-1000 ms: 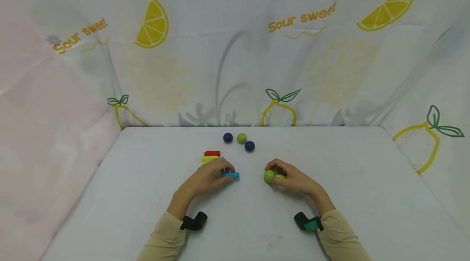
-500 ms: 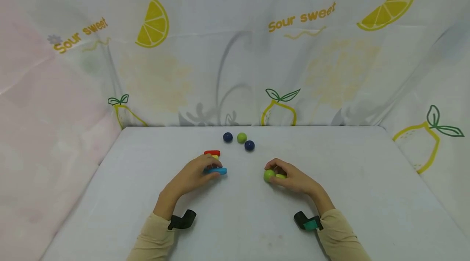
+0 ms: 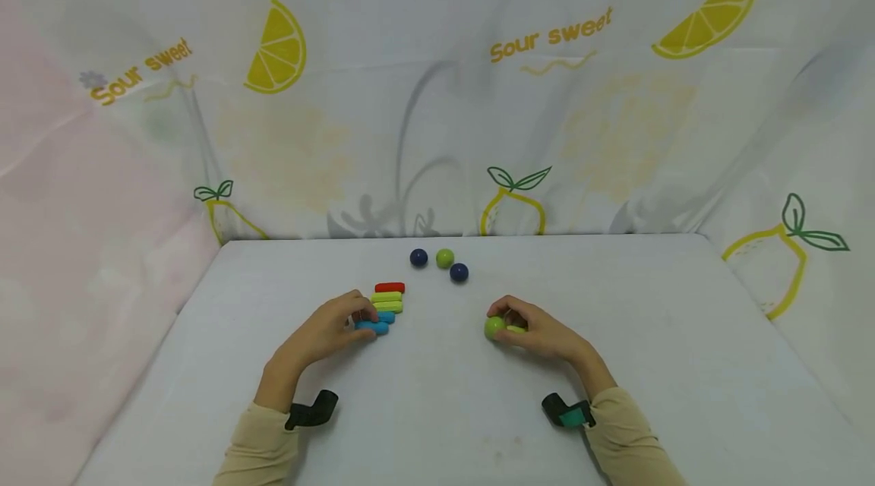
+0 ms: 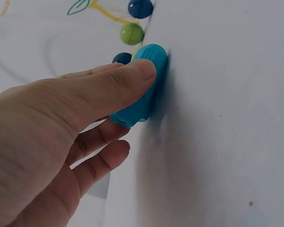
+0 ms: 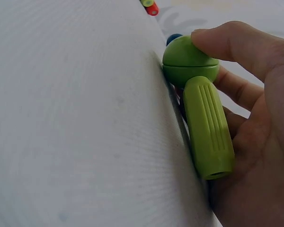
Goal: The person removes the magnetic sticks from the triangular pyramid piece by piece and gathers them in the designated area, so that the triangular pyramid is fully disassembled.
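My left hand (image 3: 326,332) pinches a blue ridged stick (image 4: 154,56) between thumb and fingers, low over the tabletop. Just behind it lies another blue stick (image 3: 388,317), heading a row of two yellow-green sticks (image 3: 388,307) and a red stick (image 3: 390,288). On the right, my right hand (image 3: 547,332) holds a glossy green ball (image 5: 187,54), the thumb lying on top of it. A yellow-green stick (image 5: 208,127) touches the ball end-on, below the palm; whether they are joined I cannot tell.
Toward the back of the white table (image 3: 437,410) sit a dark blue ball (image 3: 419,258), a green ball (image 3: 445,258) and a second dark blue ball (image 3: 459,272). A lemon-print cloth (image 3: 383,129) hangs behind the table's back edge.
My left hand has carried the blue stick leftward to the near end of the stick row, uncovering the yellow-green sticks. The right hand keeps its hold on the ball, almost still.
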`<state>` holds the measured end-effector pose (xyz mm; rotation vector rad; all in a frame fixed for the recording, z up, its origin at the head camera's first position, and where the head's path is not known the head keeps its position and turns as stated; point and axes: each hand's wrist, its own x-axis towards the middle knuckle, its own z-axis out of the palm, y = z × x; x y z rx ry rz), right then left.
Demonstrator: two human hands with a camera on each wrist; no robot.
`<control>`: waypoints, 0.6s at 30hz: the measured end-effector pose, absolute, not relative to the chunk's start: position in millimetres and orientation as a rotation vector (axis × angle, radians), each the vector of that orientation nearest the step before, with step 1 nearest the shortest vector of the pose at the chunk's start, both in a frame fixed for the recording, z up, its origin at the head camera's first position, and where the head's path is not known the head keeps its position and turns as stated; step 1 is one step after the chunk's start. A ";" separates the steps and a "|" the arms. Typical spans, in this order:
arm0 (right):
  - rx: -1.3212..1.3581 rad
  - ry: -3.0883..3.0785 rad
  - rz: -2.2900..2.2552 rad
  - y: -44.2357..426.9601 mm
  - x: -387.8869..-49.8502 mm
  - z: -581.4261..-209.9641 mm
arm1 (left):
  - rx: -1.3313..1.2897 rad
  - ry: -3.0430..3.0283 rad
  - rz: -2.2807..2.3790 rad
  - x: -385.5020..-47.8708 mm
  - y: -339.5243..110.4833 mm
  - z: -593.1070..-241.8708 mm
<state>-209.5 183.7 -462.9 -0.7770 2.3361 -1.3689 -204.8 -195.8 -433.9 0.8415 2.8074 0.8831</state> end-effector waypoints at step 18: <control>-0.790 2.352 -1.371 183.6 -211.5 -467.2 | 0.864 2.865 0.799 -208.3 -186.8 -439.4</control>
